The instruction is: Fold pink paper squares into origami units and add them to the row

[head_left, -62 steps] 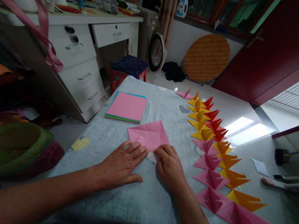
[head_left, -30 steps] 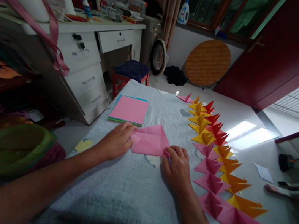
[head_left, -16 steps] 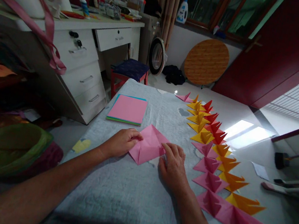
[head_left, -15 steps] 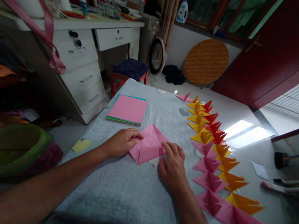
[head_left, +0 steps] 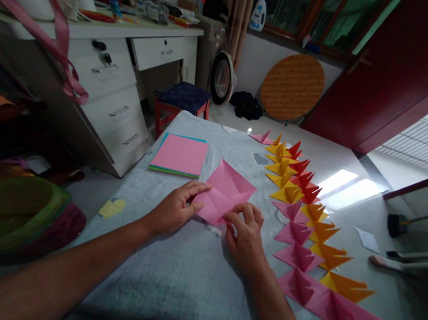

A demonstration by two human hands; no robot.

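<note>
A creased pink sheet of origami paper (head_left: 225, 189) is spread between my hands over the cloth-covered table (head_left: 177, 275). My left hand (head_left: 176, 206) pinches its left corner, thumb below and fingers on top. At the lower right edge, my right hand (head_left: 246, 226) closes finger and thumb on the paper. Just beyond my left hand lies a stack of square coloured paper (head_left: 179, 154), pink uppermost with blue and green edges showing. To the right stand rows of folded paper shapes: pink ones (head_left: 296, 256), yellow ones (head_left: 288, 192), orange ones (head_left: 329, 256) and red ones (head_left: 307, 184).
A white desk (head_left: 105, 74) with drawers runs along the left, with a stool (head_left: 183, 100) beside it. A green-lined bin (head_left: 1, 216) stands low at the left. Further back are a washing machine (head_left: 222, 76) with its door ajar and a round wooden tabletop (head_left: 293, 88).
The pink paper has been unfolded wider and turned, its far edge now higher and further right. Both hands have shifted their grip to its near corners. The view has moved slightly.
</note>
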